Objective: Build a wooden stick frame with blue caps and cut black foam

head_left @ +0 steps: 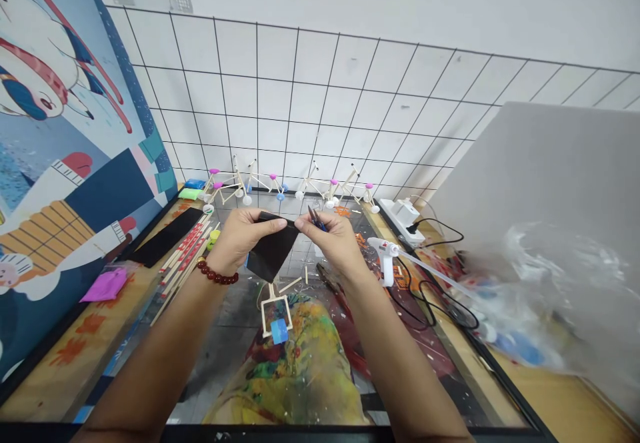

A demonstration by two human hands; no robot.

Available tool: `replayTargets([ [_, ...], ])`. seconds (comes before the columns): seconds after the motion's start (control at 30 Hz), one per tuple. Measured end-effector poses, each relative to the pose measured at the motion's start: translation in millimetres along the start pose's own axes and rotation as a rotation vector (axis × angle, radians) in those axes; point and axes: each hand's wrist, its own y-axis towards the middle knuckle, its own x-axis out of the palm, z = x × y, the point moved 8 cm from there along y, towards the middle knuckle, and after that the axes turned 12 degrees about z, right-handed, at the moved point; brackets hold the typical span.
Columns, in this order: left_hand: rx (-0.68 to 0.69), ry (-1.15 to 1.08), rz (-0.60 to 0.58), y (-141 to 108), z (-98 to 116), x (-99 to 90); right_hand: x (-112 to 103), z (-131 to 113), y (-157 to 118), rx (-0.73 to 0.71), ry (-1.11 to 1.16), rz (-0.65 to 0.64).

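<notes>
My left hand [243,233], a string of dark red beads at its wrist, is closed with thumb and fingers on a black sheet [273,250] of what looks like paper or card. The sheet's upper edge looks folded or rolled over. My right hand [333,236] pinches that edge at its right end. A blue-handled tool [317,220] with dark pointed tips sticks up out of my right hand; its kind is hard to make out. Below the sheet lies a small square frame of wooden sticks [264,316] with a blue piece [279,331] at its lower corner.
A white glue gun [386,260] lies to the right, near a power strip [401,220] and cables. Stick models [310,182] with pink, white and blue pieces line the back. Left are wooden sticks [187,256], a black strip [167,236] and a pink packet [104,284]. Pliers [330,280] lie right of centre.
</notes>
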Motion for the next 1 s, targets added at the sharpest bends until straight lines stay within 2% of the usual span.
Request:
replayTargets([
  [0.43, -0.048, -0.16, 0.022, 4, 0, -0.9, 1, 7, 0, 0.073, 0.017, -0.007],
  [0.53, -0.073, -0.185, -0.009, 4, 0, 1.3, 0, 6, 0, 0.086, 0.044, -0.001],
  [0.67, -0.092, -0.101, -0.038, 2, 0, 3.5, 1, 5, 0, 0.079, 0.031, -0.01],
  [0.83, -0.06, -0.035, 0.028, 1, -3, 0.8, 0, 3, 0, 0.059, 0.024, -0.016],
  [0.9, -0.059, -0.082, 0.07, 2, -4, -2.4, -2, 0, 0, 0.055, 0.055, -0.044],
  [1.0, -0.035, -0.147, 0.118, 5, 0, -8.5, -2, -1, -2, 0.097, 0.088, -0.182],
])
